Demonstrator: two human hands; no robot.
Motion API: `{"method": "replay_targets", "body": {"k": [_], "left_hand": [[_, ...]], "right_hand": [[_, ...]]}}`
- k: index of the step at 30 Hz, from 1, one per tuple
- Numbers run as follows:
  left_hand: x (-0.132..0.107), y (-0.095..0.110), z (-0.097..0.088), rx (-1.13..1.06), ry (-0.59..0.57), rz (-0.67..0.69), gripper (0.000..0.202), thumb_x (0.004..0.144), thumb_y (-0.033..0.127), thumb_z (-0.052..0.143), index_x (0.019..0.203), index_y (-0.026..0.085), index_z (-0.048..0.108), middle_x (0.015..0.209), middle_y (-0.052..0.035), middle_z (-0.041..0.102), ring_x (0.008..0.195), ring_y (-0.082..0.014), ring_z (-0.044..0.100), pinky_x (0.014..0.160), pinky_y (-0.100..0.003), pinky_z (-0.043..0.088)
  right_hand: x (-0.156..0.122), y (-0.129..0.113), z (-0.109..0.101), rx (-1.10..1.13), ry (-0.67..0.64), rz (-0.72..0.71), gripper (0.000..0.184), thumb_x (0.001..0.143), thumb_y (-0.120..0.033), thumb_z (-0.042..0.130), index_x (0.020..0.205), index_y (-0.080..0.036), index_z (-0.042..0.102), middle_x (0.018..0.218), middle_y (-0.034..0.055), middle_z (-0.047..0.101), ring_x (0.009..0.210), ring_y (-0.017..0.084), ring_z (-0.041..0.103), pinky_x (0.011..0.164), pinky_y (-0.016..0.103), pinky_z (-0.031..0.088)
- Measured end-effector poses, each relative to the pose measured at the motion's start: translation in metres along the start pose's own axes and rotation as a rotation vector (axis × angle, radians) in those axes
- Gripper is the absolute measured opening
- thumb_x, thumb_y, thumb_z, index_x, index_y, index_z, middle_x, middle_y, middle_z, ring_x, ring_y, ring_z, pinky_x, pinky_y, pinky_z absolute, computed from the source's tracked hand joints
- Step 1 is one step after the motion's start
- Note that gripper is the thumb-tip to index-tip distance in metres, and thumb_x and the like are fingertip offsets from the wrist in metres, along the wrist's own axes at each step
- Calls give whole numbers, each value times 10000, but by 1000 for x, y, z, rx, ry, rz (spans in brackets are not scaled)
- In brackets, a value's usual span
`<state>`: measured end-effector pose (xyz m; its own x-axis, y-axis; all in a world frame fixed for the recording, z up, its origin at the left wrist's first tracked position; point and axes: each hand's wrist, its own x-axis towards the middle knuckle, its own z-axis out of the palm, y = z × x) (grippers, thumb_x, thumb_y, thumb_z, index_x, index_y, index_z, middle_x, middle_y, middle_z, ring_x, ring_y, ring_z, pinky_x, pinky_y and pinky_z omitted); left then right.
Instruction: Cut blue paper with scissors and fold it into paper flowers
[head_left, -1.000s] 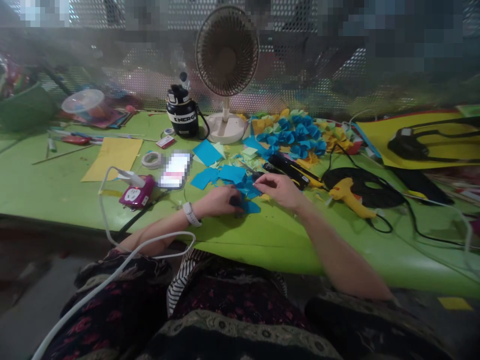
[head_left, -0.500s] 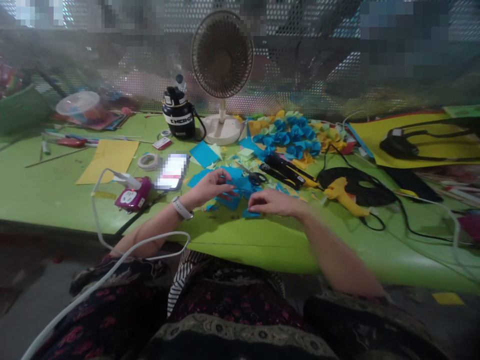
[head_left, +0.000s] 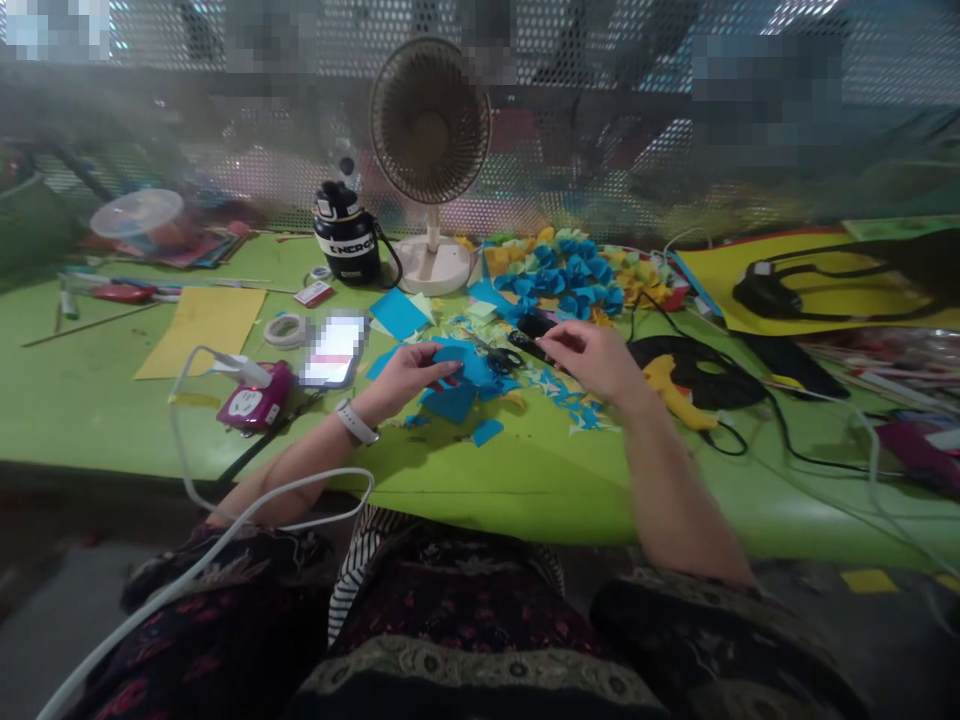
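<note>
My left hand pinches a piece of blue paper between thumb and fingers, above more blue paper on the table. My right hand is raised to the right, thumb and fingertips pressed together; whatever may be in them is too small to make out. Behind its fingertips lies a black stapler-like tool, partly hidden by the hand. Black-handled scissors rest among paper scraps between the hands. A small cut blue piece lies near the table's front. Blue and green scraps are scattered below my right hand.
Folded blue paper flowers are heaped at the back, near the fan. A yellow glue gun with its cord lies right. Left are a phone, tape roll, purple power socket and black bottle. A white cable crosses my left forearm.
My right hand has lifted away from the small blue piece at the front and moved right and up towards the black tool. My left hand stays near its place, with blue paper in its pinch.
</note>
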<state>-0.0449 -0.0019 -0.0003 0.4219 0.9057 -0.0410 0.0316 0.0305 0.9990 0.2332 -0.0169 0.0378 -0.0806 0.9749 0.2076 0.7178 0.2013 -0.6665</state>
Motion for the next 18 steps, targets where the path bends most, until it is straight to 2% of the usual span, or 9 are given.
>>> {"method": "replay_targets", "body": {"k": [4,8,10,12,15,18], "left_hand": [[0,0,2,-76,9,-49,267,778,364,752,860,148,617,795,-33,723,722,-138,719,595,-205,542],[0,1,2,-124,22,-24,267,764,344,770,849,150,607,795,-22,714,748,-150,733,641,-224,568],[0,1,3,-145,21,-17,258,761,334,774,830,150,607,777,-22,711,741,-152,733,648,-228,573],[0,0,4,-157,13,-19,248,763,323,775,821,148,609,768,-27,714,735,-150,732,650,-228,573],[1,-1,5,-164,4,-34,237,770,309,770,842,140,620,778,-37,721,725,-146,729,656,-236,574],[3,-2,3,-190,36,-28,248,765,298,775,839,142,596,766,-23,705,719,-149,730,662,-246,576]], "right_hand": [[-5,13,-36,0,74,63,296,810,-522,645,846,-229,671,743,42,684,648,197,604,628,347,471],[-24,43,-78,-144,170,149,151,800,-412,693,773,-265,670,747,65,678,688,248,616,675,434,473],[-34,59,-91,-157,202,234,115,792,-369,710,732,-283,663,680,51,637,630,247,600,620,439,460],[-41,71,-93,-146,228,305,92,793,-332,712,728,-283,670,658,58,638,594,235,590,583,421,441],[-42,72,-80,-154,183,201,71,791,-289,697,750,-232,698,715,100,698,636,238,613,629,416,435],[-35,57,-56,-179,83,129,76,791,-287,690,767,-217,708,753,94,717,691,247,628,655,400,436]]}}
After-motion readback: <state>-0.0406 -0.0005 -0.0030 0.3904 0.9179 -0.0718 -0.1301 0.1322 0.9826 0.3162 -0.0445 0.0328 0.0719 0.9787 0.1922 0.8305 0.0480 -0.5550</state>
